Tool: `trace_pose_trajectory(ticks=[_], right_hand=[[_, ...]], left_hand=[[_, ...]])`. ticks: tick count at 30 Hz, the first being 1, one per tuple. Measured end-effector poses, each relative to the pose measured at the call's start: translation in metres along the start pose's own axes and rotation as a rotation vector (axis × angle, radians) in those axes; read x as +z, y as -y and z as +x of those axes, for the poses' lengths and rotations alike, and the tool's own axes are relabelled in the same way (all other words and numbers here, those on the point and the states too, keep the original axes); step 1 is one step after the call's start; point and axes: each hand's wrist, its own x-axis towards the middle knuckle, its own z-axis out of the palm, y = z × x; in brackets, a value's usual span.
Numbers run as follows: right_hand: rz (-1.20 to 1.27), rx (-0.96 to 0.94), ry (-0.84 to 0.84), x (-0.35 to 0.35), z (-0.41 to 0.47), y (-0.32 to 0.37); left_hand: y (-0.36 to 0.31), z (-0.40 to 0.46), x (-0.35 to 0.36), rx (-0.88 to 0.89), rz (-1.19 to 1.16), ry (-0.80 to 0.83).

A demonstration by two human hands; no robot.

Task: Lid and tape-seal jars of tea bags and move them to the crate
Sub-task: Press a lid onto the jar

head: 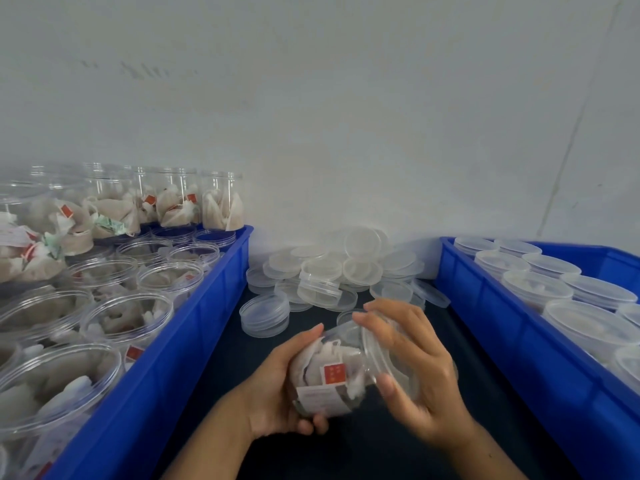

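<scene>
A clear plastic jar (332, 379) of tea bags with a red tag lies tilted on its side above the dark table, mouth pointing right. My left hand (277, 386) grips its base and body from the left. My right hand (415, 368) curls over a clear lid (391, 362) sitting at the jar's mouth, thumb below and fingers above. A blue crate (214, 306) on the left holds several open jars of tea bags (131, 313). A second blue crate (512, 327) on the right holds several lidded jars (536, 282).
A heap of loose clear lids (332, 271) lies at the back of the dark table (363, 455) between the two crates, against a white wall (346, 116). A small stack of lids (265, 315) sits nearer, left of my hands.
</scene>
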Motion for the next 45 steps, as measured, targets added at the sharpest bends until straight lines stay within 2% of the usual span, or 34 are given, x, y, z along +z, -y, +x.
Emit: trace_pose_trajectory(ticks=[3, 5, 7, 9, 11, 13, 15, 17, 20, 22, 25, 28, 34, 36, 39, 42, 45], right_hand=[[-0.053, -0.129, 0.062, -0.003, 0.004, 0.008], [-0.111, -0.135, 0.127, -0.005, 0.006, 0.013], [-0.078, 0.001, 0.15, -0.003, 0.005, 0.019], [0.089, 0.245, 0.077, 0.005, 0.002, 0.025], [0.247, 0.49, -0.019, 0.012, 0.001, 0.027], [0.291, 0.617, -0.07, 0.015, 0.001, 0.025], [0.288, 0.595, -0.077, 0.011, 0.002, 0.025], [0.246, 0.48, 0.007, 0.004, 0.004, 0.026], [0.027, 0.261, 0.177, -0.006, 0.004, 0.025], [-0.086, 0.174, 0.227, -0.009, 0.005, 0.023], [-0.09, 0.142, 0.211, -0.01, 0.003, 0.021], [0.004, 0.235, 0.163, -0.009, 0.003, 0.019], [0.101, 0.342, 0.092, 0.004, 0.005, 0.029], [0.195, 0.485, 0.0, 0.008, 0.007, 0.029], [0.332, 0.766, -0.137, 0.016, 0.002, 0.023], [0.501, 1.0, -0.124, 0.02, -0.002, 0.021], [0.479, 0.93, -0.023, 0.018, 0.001, 0.009]], left_hand=[[-0.001, -0.007, -0.009, -0.055, 0.038, 0.092], [-0.002, -0.007, -0.011, 0.037, 0.051, 0.077], [-0.002, -0.004, -0.012, 0.193, 0.029, -0.01], [-0.002, -0.002, -0.01, 0.317, 0.042, -0.12], [0.0, 0.001, -0.008, 0.376, 0.067, -0.205], [0.002, 0.003, -0.005, 0.369, 0.086, -0.238], [0.002, 0.003, -0.001, 0.319, 0.12, -0.206], [0.0, 0.001, -0.002, 0.261, 0.123, -0.145], [0.0, -0.001, -0.006, 0.135, 0.044, -0.009], [0.0, -0.004, -0.006, 0.026, 0.005, 0.064], [0.001, -0.005, -0.008, -0.056, 0.072, 0.111], [0.005, -0.002, -0.009, -0.057, 0.121, 0.115], [0.006, 0.001, 0.001, 0.149, -0.032, -0.065], [0.007, 0.004, 0.01, 0.261, -0.021, -0.145], [0.01, 0.01, 0.018, 0.427, 0.056, -0.35], [0.013, 0.011, 0.019, 0.533, 0.169, -0.496], [0.014, 0.011, 0.02, 0.553, 0.09, -0.53]])
